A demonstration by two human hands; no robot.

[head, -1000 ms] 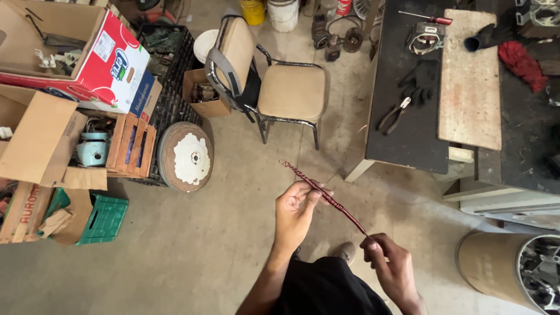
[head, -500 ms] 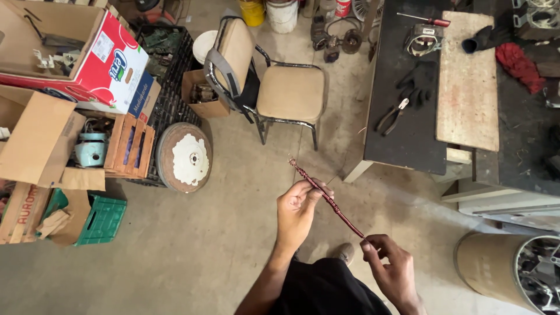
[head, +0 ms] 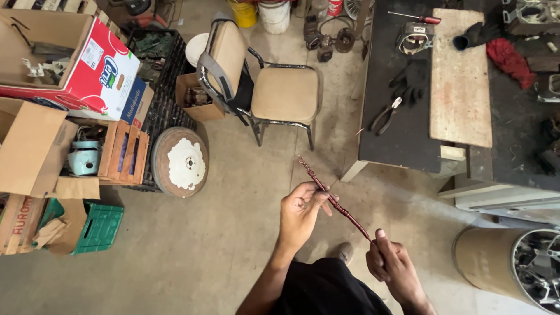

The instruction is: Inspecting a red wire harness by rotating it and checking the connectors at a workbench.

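I am holding a thin reddish twisted rod between 2 hands above the workshop floor: my left hand is pinching it near the middle, my right hand is gripping its lower end, its free tip pointing toward the metal-framed chair. I judge I am straightening it; both grips need to stay firm.
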